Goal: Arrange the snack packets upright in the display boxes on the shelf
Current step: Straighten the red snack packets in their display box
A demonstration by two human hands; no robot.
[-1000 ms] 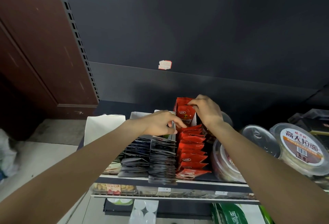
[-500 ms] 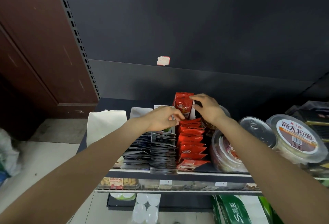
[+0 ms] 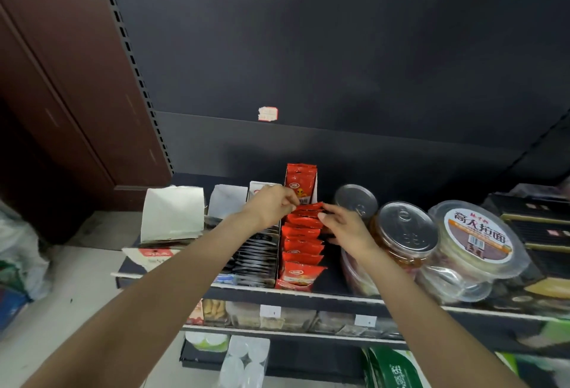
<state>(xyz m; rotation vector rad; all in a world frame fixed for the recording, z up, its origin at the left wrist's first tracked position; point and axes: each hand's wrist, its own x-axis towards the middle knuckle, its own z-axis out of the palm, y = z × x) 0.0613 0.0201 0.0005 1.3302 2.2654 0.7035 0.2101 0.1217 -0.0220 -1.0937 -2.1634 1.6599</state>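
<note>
Head view, only view. Both hands have come down from the back of the red box to the packets a little nearer the front. A second ago the right hand (image 3: 345, 227) was up at the tall rear packet (image 3: 300, 184); now that packet stands upright and untouched against the box's rear flap, so the back of the row reads as set and work moves on to the next ones.

Left hand (image 3: 271, 207) comes in from the left side of the row of red packets (image 3: 302, 239), fingers curled, tips pinching the top edge of the rearmost leaning red packet (image 3: 308, 207). Right hand meets it from the right, thumb and fingers on the same packet's right edge; looks like a light pinch, though the exact contact is blurred. The packet sits between the two hands, just in front of the upright rear one, tilted and lying over the row.

The rest of the red row runs from the hands towards the shelf's front edge (image 3: 293, 292), still slanted, overlapping like tiles, inside the red display box (image 3: 288, 285). Judgement: that row is not yet upright, so most of it is left to do.

To the left, a box of dark packets (image 3: 256, 258) touches the red one, and its packets lean too. To the right are clear lidded tubs (image 3: 404, 233), close beside the right wrist.
</note>
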